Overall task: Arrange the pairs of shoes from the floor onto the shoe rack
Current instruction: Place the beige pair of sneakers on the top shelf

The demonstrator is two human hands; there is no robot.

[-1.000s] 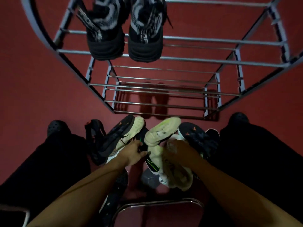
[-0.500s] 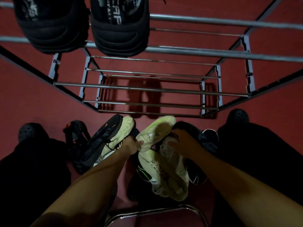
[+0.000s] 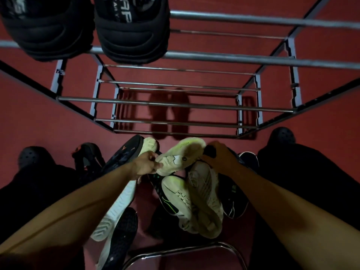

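A heap of shoes lies on the red floor in front of the metal shoe rack [image 3: 233, 57]. My left hand [image 3: 145, 165] pinches one end of a pale white-and-lime sneaker [image 3: 183, 154] that lies tilted on top of the heap. My right hand [image 3: 221, 158] is closed over a dark shoe [image 3: 210, 151] just past the sneaker's other end, its thumb against the sneaker's edge. Two more white sneakers [image 3: 196, 201] lie beneath. A black pair [image 3: 134, 32] sits on the rack's top rails at the left; the lower rails are bare.
A dark shoe with a white sole [image 3: 124, 156], a white-soled shoe [image 3: 116, 209], a black shoe [image 3: 122, 230] and a black sandal [image 3: 87, 158] lie at the left. My feet in black clogs [image 3: 33, 156] flank the heap. A chrome tube [image 3: 175, 252] curves at the bottom.
My head has come closer to the rack. My left hand has closed on the pale sneaker's end. My right hand has shifted from the white sneakers to the dark shoe farther back.
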